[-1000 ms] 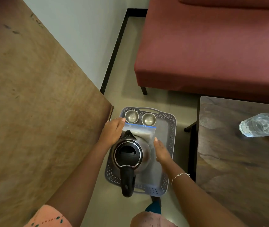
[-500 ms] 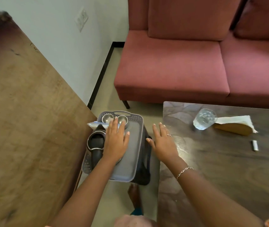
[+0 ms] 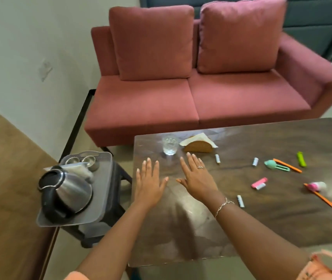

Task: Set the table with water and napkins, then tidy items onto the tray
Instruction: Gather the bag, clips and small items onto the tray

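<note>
Both hands empty: left hand (image 3: 150, 183) and right hand (image 3: 196, 178) flat, palms down, fingers straight and spread, thumbs nearly meeting, over the near-left part of the dark wooden coffee table (image 3: 262, 225); cannot tell if palms touch it. Ring and bracelet (image 3: 222, 205) on right hand. Far left: brown wooden surface (image 3: 9, 188). Next, grey tray (image 3: 102, 184) on a black stool (image 3: 110, 221), just beside the table's left edge, holding a steel kettle (image 3: 70, 190) with black handle at the near end, two small steel cups (image 3: 72, 160) at the far end, a pale blurred packet (image 3: 80, 169) between. On the table, beyond the fingertips: glass of water (image 3: 169, 144), upright; right of it a wooden napkin holder (image 3: 198, 147) with a white napkin (image 3: 197, 138). Further right, scattered: small white tubes (image 3: 255, 161), pink item (image 3: 259, 182), teal clip (image 3: 271, 164), orange pens (image 3: 287, 165), green item (image 3: 301, 161). Behind: pink two-seat sofa (image 3: 191, 98), white wall (image 3: 29, 57) to its left.
</note>
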`<state>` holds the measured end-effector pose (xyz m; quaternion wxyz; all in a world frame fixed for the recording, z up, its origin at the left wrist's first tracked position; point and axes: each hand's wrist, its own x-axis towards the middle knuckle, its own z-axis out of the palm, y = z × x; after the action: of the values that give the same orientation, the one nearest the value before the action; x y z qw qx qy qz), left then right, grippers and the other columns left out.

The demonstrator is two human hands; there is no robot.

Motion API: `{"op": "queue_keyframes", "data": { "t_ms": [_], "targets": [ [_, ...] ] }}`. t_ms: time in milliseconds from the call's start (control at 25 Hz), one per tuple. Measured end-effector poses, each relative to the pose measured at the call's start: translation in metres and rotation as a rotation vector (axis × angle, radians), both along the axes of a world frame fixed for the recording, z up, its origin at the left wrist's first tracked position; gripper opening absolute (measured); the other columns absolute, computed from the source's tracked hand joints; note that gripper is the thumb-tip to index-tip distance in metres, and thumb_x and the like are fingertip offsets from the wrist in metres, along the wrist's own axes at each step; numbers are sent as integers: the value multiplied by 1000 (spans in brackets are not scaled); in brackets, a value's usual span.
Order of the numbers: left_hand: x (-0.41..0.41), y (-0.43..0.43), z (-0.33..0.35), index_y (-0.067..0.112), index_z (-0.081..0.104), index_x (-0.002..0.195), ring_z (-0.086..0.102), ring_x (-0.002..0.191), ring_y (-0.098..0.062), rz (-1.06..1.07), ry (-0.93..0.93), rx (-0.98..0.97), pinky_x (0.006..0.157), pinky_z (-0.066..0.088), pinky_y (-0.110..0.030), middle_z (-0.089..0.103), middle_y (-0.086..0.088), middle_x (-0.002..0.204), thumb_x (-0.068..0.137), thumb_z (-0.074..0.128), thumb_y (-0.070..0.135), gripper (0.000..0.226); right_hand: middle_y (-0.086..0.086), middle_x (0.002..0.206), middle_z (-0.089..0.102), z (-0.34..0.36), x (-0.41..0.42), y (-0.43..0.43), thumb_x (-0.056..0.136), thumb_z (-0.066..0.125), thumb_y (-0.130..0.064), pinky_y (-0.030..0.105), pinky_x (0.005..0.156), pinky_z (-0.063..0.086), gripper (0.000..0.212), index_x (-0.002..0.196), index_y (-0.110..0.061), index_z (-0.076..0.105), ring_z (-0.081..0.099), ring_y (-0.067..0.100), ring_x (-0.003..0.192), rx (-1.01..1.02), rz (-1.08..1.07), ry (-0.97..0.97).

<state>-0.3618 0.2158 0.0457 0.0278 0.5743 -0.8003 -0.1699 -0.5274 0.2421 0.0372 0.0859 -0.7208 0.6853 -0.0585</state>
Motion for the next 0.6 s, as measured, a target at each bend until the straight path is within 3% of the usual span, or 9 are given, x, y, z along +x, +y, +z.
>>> {"op": "queue_keyframes", "data": {
  "t_ms": [280,600],
  "targets": [
    [-80,35,14,14,-1,147,-14,143,-24,-145,-56,-5,115,-6,-42,-11,-13,156,97,24,45,64,20,154,2,9,-85,53,94,33,-48,39,116,1,69,146,-10,6,0,31,143,4,-162,30],
    [-126,24,2,14,-3,147,-15,143,-25,-258,-99,47,115,-6,-41,-13,-13,155,97,24,47,65,18,155,3,-1,-121,57,95,34,-44,39,116,3,66,146,-12,8,1,30,143,22,-256,6]
  ]
}}
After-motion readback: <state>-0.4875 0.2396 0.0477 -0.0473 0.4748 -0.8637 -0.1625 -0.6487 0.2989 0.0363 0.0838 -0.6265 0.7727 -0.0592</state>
